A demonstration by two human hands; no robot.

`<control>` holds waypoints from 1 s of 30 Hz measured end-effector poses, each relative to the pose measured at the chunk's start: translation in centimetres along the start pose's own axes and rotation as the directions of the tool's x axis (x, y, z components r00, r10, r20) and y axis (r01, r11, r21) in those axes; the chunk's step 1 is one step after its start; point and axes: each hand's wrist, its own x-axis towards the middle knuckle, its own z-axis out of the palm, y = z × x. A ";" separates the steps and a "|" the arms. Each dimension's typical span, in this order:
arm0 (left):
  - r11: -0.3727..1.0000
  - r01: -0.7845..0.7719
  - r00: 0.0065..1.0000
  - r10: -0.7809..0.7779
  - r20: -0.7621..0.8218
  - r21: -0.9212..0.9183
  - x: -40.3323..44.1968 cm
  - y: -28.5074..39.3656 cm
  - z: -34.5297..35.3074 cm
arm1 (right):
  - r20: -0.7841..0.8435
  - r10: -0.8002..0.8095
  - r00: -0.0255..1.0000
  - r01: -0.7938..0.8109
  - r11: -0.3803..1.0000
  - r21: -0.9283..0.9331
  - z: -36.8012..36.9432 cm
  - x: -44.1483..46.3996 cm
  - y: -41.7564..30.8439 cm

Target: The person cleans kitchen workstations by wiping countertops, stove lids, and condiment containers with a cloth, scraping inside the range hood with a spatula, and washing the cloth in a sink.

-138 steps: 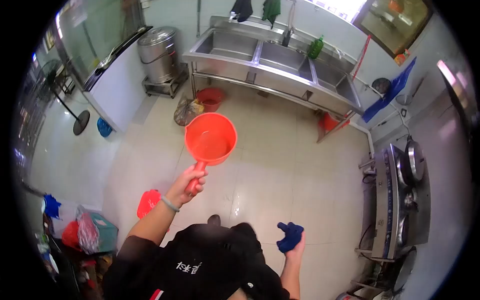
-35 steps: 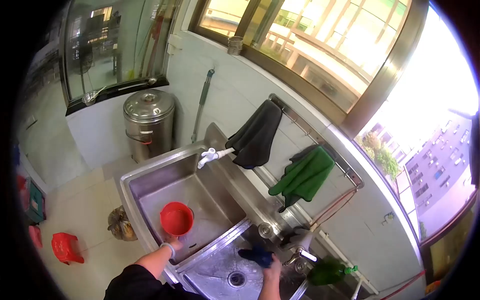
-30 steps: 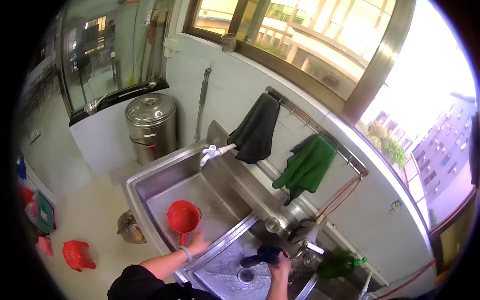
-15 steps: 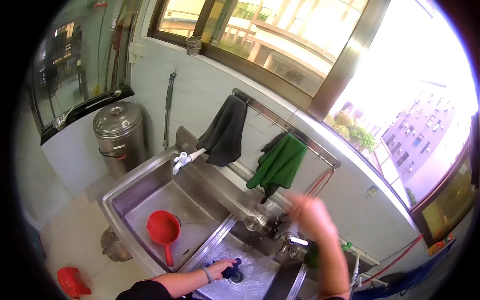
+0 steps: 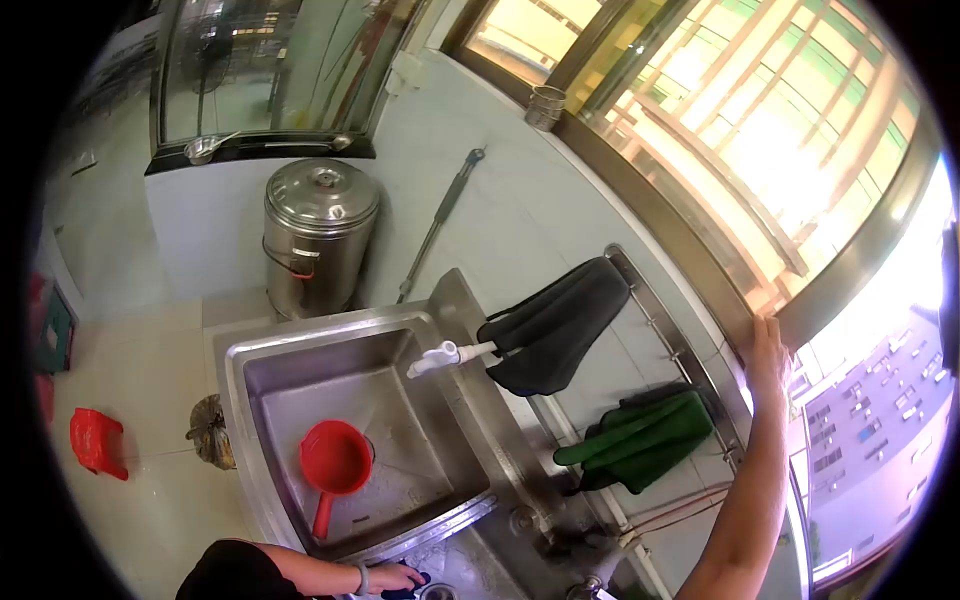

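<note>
At the bottom, my left hand (image 5: 397, 579) reaches into the right-hand sink basin (image 5: 470, 560), its fingers closed on a dark blue cloth (image 5: 415, 588) beside the drain. Most of that cloth is hidden or out of view. Stretched up to the right, my right hand (image 5: 768, 355) has its fingers together against the lower corner of the metal window frame (image 5: 735, 300). A green cloth (image 5: 650, 440) and a dark grey cloth (image 5: 560, 325) hang from the hook rail (image 5: 660, 325) below the window.
A red dipper (image 5: 336, 458) lies in the left basin. Above that basin juts a white tap (image 5: 440, 358). A lidded steel drum (image 5: 318, 240) stands by the wall, and a red plastic stool (image 5: 98, 442) sits on the floor. A small metal cup (image 5: 545, 107) rests on the windowsill.
My right hand has moved from above the sink tap, where it was blurred, up to the window frame. The view has turned left. My left hand stays on the blue cloth.
</note>
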 end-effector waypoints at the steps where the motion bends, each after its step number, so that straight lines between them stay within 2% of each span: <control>1: 0.996 0.029 0.999 -0.027 0.024 -0.086 -3.2 4.1 0.0 | -0.017 0.022 1.000 -0.022 1.000 -0.014 -0.4 -0.4 -0.5; 2: 0.984 0.061 0.997 -0.053 0.051 -0.167 -5.0 6.4 0.0 | -0.016 0.019 1.000 -0.019 1.000 -0.012 -0.4 -0.3 -0.5; 3: 0.984 0.062 0.997 -0.054 0.050 -0.167 -4.9 6.5 -0.1 | -0.012 0.025 1.000 -0.025 0.999 -0.022 -0.5 -0.3 -0.5; 5: 0.986 0.159 0.982 -0.151 0.114 -0.059 -4.8 6.8 -0.6 | -0.011 0.036 0.999 -0.036 0.999 -0.034 -0.5 -0.4 -0.3; 6: 0.986 0.156 0.982 -0.148 0.114 -0.058 -5.0 6.8 -0.5 | -0.023 0.033 0.999 -0.034 0.999 -0.037 -0.3 -0.6 0.1; 8: 0.984 0.019 1.000 -0.021 -0.011 -0.178 -6.1 7.2 0.2 | -0.035 0.024 0.999 -0.026 0.999 -0.042 -0.1 -0.8 0.7; 11: 0.988 0.003 1.000 -0.001 0.014 -0.157 -6.8 7.1 0.1 | -0.029 0.084 0.996 -0.083 0.996 0.035 0.0 -1.6 1.2; 18: 0.995 0.044 0.999 -0.044 -0.001 -0.091 -7.5 8.1 0.0 | 0.015 0.123 0.992 -0.123 0.992 -0.021 -0.5 -3.4 3.2; 20: 0.991 0.112 0.994 -0.110 0.027 -0.070 -8.0 8.9 0.0 | 0.004 0.095 0.995 -0.095 0.995 0.008 -0.3 -4.0 4.1; 21: 0.991 0.114 0.993 -0.112 0.027 -0.068 -5.9 6.0 -0.1 | 0.006 0.098 0.995 -0.098 0.995 0.008 -0.2 -4.2 4.5; 23: 0.997 0.062 0.987 -0.057 0.150 -0.034 -0.3 -1.7 -0.5 | -0.006 0.094 0.996 -0.094 0.996 0.010 0.0 -4.7 5.1; 26: 0.997 0.012 0.993 -0.021 0.117 0.077 -0.5 -1.4 -0.6 | -0.010 0.082 0.997 -0.081 0.994 0.066 0.1 -5.1 6.2; 30: 1.000 0.008 0.994 -0.009 0.106 0.010 -0.5 -1.7 -0.5 | 0.051 0.149 0.987 -0.152 0.987 0.051 -0.1 -5.4 6.4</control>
